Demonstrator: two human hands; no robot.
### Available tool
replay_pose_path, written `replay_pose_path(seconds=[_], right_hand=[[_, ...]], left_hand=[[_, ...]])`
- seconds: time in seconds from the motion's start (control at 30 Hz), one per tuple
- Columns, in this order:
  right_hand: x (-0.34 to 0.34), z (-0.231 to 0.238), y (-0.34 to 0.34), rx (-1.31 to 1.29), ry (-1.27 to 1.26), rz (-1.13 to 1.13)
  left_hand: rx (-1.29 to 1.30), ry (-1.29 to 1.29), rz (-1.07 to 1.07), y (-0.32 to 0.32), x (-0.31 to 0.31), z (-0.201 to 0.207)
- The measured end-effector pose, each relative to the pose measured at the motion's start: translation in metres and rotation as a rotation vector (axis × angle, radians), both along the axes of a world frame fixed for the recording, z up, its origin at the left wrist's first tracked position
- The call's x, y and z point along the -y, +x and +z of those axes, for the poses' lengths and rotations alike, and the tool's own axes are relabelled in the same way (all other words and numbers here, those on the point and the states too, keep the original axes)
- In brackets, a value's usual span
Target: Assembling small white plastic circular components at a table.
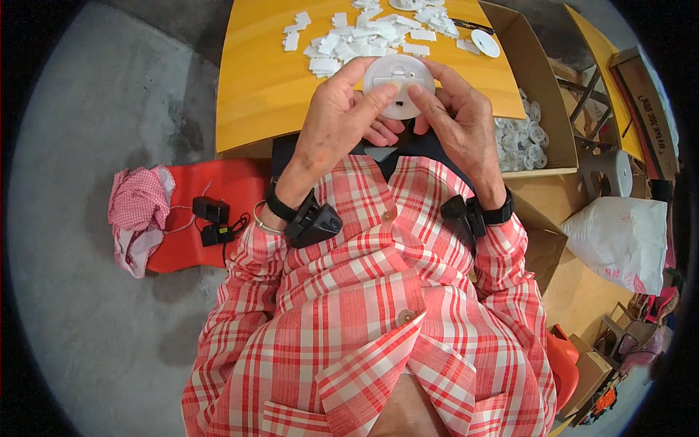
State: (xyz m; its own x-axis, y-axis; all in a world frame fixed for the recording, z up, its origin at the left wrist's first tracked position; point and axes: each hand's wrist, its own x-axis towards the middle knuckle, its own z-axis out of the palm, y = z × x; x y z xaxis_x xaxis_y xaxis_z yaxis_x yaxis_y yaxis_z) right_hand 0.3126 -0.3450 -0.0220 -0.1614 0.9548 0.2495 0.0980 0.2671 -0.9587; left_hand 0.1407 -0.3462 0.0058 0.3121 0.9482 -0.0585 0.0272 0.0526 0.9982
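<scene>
Between both hands, just past the near edge of the yellow table (269,95), I hold a round white plastic disc (397,109). My left hand (338,109) grips its left side, thumb pressed on the face. My right hand (460,105) has the right side, its thumb also on the face close to the left thumb. A rectangular raised part and a small dark slot show on the disc. Behind it lies a heap of white rectangular plastic pieces (357,42). Another white disc (485,43) rests at the table's right.
A cardboard box (557,124) right of the table holds many round white parts (520,138). Left stands a red stool (196,251) with black adapters (211,211) and a pink checked cloth (138,211). A white plastic bag (619,237) sits at the right.
</scene>
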Motion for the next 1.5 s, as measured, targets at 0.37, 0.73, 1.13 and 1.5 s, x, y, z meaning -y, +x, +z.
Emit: replay_pose_path(seconds=[0.37, 0.73, 1.13, 1.5], right_hand=[[0.011, 0.008, -0.012, -0.165, 0.047, -0.045], [0.014, 0.005, -0.017, -0.275, -0.022, 0.026], [0.025, 0.010, -0.027, -0.238, -0.031, 0.018], [0.022, 0.005, -0.024, -0.301, -0.085, 0.093]], left_hand=[[-0.074, 0.146, 0.090, 0.000, 0.015, 0.015], [-0.036, 0.126, 0.117, -0.001, 0.014, 0.014], [-0.096, 0.131, 0.229, 0.002, 0.022, 0.019], [-0.028, 0.077, 0.023, -0.013, 0.026, 0.015]])
